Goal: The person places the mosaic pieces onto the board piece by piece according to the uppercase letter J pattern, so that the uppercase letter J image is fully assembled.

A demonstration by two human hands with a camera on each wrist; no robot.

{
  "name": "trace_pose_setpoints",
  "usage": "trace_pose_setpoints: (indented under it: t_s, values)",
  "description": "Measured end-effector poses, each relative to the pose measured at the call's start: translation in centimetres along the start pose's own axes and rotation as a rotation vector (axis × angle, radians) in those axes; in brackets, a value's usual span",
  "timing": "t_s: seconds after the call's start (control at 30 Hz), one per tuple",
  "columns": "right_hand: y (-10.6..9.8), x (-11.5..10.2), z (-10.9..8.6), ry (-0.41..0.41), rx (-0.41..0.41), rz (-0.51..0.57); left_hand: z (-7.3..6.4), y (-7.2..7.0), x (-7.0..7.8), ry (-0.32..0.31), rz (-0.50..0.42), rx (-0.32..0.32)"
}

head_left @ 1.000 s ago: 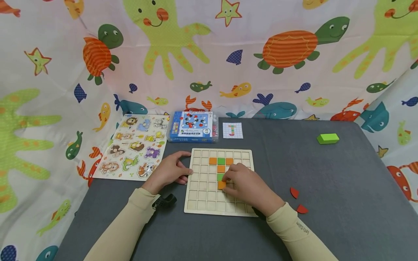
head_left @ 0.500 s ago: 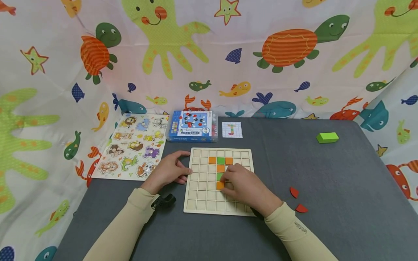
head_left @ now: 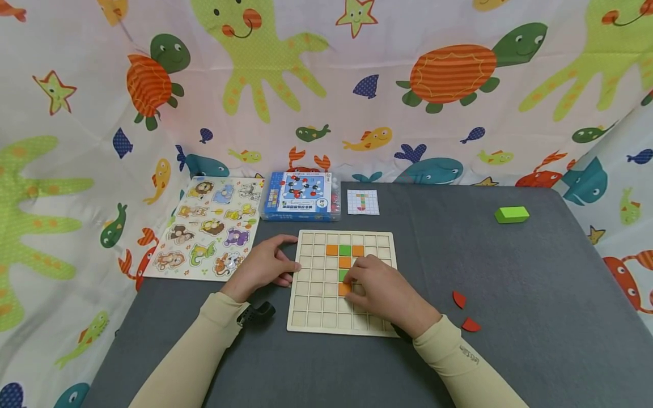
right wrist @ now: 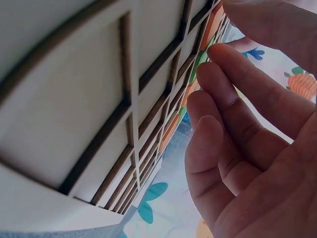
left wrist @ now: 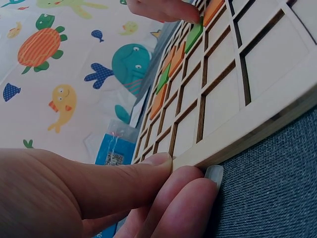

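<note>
My left hand [head_left: 266, 262] pinches the left edge of a wooden grid board [head_left: 309, 303]; in the left wrist view its thumb [left wrist: 133, 178] lies on top with curled fingers at the side. Over the board, my right hand [head_left: 380, 288] has thumb and index finger on an orange square tile [head_left: 344, 289], which sits in a grid cell. A green tile [head_left: 342, 275] and another orange tile [head_left: 344, 262] run above it in a column. Across the top of that column, a green tile [head_left: 344, 250] lies between two orange ones [head_left: 332, 250]. The right wrist view shows the other fingers [right wrist: 203, 144] bent beside the board.
Behind the board lie a card with a coloured grid pattern [head_left: 363, 202] and a blue-lidded plastic box [head_left: 298, 196]. An animal puzzle board [head_left: 206, 229] is at the left. Two red pieces [head_left: 471, 324] and a light green block [head_left: 512, 215] rest on the right side.
The orange tile under my right fingers has shifted slightly left, lining up with the column above it. My left hand keeps its hold on the board edge.
</note>
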State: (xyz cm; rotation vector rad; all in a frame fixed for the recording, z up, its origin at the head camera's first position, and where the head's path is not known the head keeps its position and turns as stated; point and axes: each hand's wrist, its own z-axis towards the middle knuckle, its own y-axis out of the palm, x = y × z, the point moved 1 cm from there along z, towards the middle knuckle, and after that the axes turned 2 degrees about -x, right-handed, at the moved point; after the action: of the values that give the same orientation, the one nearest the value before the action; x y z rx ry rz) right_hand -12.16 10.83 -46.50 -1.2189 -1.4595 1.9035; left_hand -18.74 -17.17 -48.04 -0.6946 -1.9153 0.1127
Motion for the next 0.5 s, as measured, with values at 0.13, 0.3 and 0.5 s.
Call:
trace_pose_setpoints:
  t_s: [0.13, 0.3, 0.5]
  values:
    - [-0.1, 0.1, -0.01, 0.001, 0.002, -0.007, 0.08, 0.03, 0.15, 0.004, -0.007, -0.005]
    - [-0.24, 0.19, -0.13, 0.004, 0.006, -0.003, 0.19, 0.09, 0.14, 0.006, -0.004, -0.002]
    - [-0.21, 0.4, -0.22, 0.017, -0.003, 0.014, 0.14, 0.07, -0.1, 0.002, 0.002, -0.006]
